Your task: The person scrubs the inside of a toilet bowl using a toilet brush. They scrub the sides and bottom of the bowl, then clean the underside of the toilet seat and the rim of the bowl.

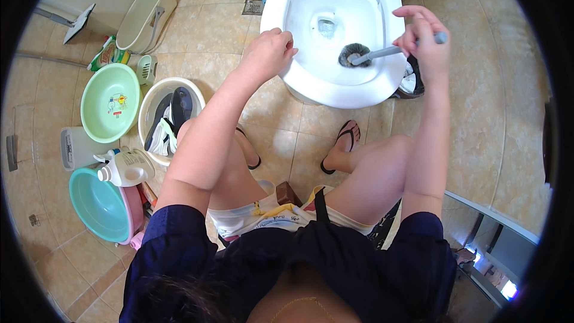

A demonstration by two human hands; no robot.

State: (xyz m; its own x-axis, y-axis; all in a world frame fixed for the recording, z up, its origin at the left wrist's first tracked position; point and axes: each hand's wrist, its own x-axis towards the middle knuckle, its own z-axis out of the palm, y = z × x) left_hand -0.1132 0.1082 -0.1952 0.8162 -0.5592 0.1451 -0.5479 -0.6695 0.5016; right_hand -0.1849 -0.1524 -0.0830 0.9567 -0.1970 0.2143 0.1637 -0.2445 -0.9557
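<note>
My right hand (423,40) grips the grey handle of a toilet brush (382,54), with the index finger stretched out. Its dark round bristle head rests against the inside wall of the white toilet bowl (332,87), near the front. A small pool of water lies at the bowl's drain. Over the left rim, my left hand (269,52) is curled into a loose fist, and nothing shows in it. From this view I cannot tell if it touches the rim.
On the left are a green basin (95,104), a bucket (200,93) with shoes, a teal basin (89,203), a white jug (128,167) and a beige tub (133,27). A dark-lined bin (412,87) sits right of the toilet. A floor drain (253,7) lies behind left.
</note>
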